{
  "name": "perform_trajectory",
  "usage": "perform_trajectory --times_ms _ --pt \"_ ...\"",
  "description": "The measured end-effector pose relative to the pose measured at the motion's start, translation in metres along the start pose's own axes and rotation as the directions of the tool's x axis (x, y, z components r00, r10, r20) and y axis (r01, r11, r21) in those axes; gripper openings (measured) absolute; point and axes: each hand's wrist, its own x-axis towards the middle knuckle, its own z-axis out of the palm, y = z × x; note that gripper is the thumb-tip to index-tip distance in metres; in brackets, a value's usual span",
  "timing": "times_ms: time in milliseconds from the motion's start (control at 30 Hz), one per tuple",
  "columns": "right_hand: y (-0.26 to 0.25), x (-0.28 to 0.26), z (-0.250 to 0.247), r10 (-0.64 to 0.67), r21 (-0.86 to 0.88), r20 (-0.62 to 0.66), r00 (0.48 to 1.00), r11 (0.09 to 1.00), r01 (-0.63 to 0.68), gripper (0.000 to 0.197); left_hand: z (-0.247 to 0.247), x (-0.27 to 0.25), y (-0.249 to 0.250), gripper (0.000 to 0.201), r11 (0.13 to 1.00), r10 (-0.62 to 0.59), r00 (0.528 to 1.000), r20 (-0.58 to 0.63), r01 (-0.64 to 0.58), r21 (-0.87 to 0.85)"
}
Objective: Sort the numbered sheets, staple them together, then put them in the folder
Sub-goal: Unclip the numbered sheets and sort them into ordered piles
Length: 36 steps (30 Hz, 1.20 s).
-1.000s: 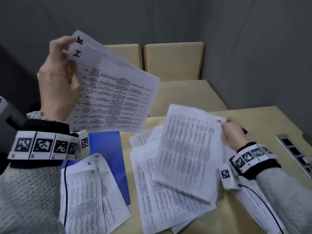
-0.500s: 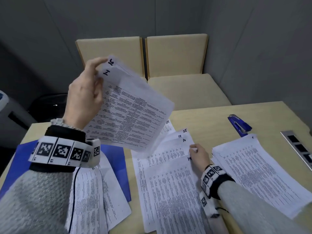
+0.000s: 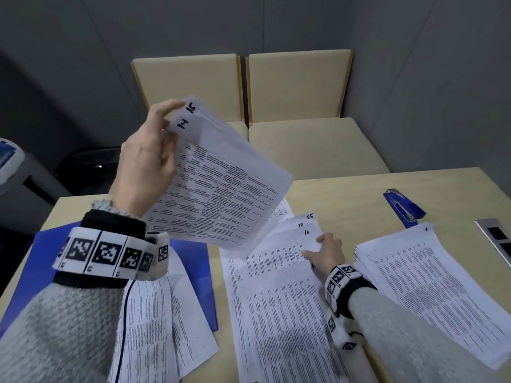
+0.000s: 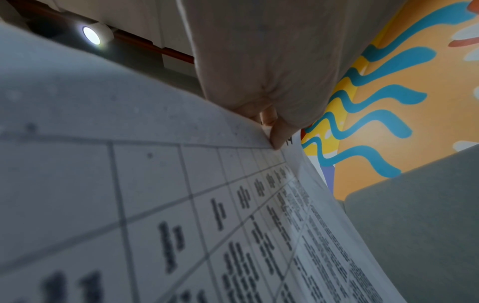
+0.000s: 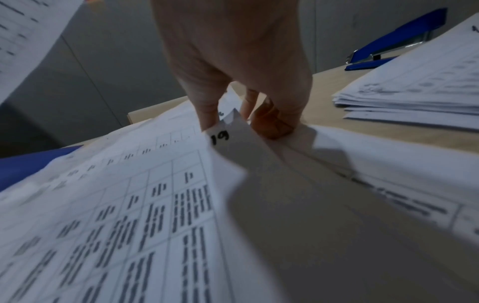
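My left hand [image 3: 171,118] holds up two printed sheets [image 3: 221,189] marked 14 and 15 by their top corner, above the table's left half; the left wrist view shows a fingertip [image 4: 277,137] on that corner. My right hand [image 3: 318,246] is at the top right corner of the middle pile [image 3: 276,299], below sheets marked 16, 18 and 25. In the right wrist view its thumb and fingers [image 5: 233,121] pinch the lifted corner of the sheet marked 19 [image 5: 155,205]. A blue folder [image 3: 196,261] lies at the left with loose sheets [image 3: 171,322] on it. A blue stapler [image 3: 403,208] lies at the back right.
A thick stack of sheets [image 3: 428,294] with number 1 on top lies right of my right hand, just in front of the stapler. A metal socket panel [image 3: 497,239] is set into the table's right edge. Two beige chairs [image 3: 298,89] stand behind the table.
The sheet my right hand held up a second ago has come down onto the middle pile, its corner still in that hand. My left hand keeps its sheets raised.
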Motion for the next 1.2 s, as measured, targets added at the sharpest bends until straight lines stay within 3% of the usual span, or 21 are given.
perform_trajectory --times_ms 67,200,367,500,633,733,900,1033,1200 --pt "-0.001 0.004 -0.001 -0.015 -0.011 0.038 0.999 1.0 0.016 0.055 0.002 0.0 0.0 0.049 1.0 0.004 1.0 0.011 -0.004 0.003" --pt "-0.005 0.009 -0.004 0.009 -0.021 0.063 0.998 1.0 -0.007 0.051 0.005 -0.003 0.003 0.05 0.999 0.047 0.999 0.019 -0.047 -0.002" --pt "-0.001 0.002 -0.004 -0.136 -0.04 -0.104 0.985 0.99 0.133 0.014 0.003 -0.007 0.01 0.049 0.998 0.066 0.997 0.046 -0.065 -0.021" --pt "-0.007 -0.008 -0.014 -0.243 0.083 -0.205 0.948 0.961 0.264 0.026 0.0 -0.007 0.01 0.045 0.997 0.05 0.996 0.077 -0.045 -0.058" --pt "-0.014 -0.013 -0.029 -0.361 0.002 -0.139 0.922 0.931 0.364 0.041 -0.007 -0.005 0.013 0.039 0.992 0.04 0.995 0.091 -0.029 -0.119" --pt "-0.014 -0.019 -0.038 -0.407 -0.053 -0.107 0.907 0.913 0.404 0.021 -0.011 -0.005 0.014 0.033 0.984 0.017 0.987 0.157 0.011 -0.177" --pt "-0.019 -0.041 -0.056 -0.405 0.082 -0.174 0.897 0.902 0.424 0.018 -0.018 -0.01 0.019 0.021 0.976 0.043 0.948 0.316 0.028 -0.217" --pt "-0.042 -0.057 -0.088 -0.41 0.443 -0.166 0.897 0.781 0.439 0.014 -0.02 -0.009 0.028 0.018 0.977 0.083 0.919 0.384 0.001 -0.213" --pt "-0.089 -0.08 -0.134 -0.486 0.527 -0.373 0.79 0.59 0.612 0.01 -0.01 -0.005 0.045 0.017 0.98 0.111 0.886 0.45 -0.023 -0.197"
